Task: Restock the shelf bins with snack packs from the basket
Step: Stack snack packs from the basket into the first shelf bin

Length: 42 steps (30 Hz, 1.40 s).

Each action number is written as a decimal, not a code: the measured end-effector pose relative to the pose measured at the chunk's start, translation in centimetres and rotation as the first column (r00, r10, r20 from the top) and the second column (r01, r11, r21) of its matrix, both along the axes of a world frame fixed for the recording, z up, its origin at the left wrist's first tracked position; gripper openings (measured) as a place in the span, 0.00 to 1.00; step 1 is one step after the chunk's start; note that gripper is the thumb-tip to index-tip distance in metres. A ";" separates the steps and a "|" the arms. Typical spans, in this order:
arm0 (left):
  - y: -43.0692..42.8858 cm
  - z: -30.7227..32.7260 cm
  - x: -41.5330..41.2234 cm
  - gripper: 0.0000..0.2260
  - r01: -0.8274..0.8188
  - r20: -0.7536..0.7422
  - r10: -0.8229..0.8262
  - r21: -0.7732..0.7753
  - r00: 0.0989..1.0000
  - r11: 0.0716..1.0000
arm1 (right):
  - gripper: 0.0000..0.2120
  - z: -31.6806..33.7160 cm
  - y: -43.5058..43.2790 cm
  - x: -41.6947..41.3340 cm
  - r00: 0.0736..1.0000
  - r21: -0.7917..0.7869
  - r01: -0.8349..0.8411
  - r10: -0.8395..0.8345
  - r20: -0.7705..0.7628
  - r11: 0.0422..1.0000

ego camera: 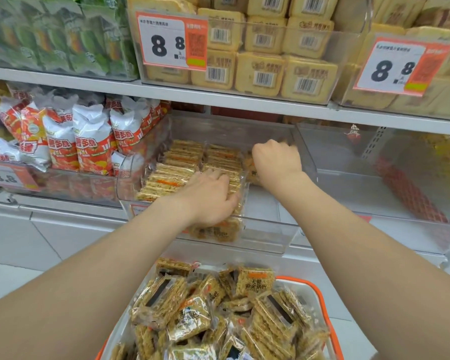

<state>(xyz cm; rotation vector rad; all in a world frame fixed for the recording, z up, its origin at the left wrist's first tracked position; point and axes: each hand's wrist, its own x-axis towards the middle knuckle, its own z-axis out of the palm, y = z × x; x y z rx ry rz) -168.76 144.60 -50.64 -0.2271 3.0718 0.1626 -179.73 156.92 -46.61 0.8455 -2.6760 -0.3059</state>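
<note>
- Head view: both hands reach into a clear bin (270,237) on the shelf.
- Left hand (213,198) lies flat, fingers spread on stacked packs (179,172).
- Right hand (276,158) is curled around a pack (250,167) at the bin's rear.
- Basket (320,294) below holds more packs.
</note>
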 end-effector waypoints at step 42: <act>6.2 -7.5 13.7 0.39 0.181 0.682 -0.126 -0.009 0.720 0.983 | 0.17 -7.1 6.6 15.8 0.637 0.339 -0.639 0.228 0.736 0.690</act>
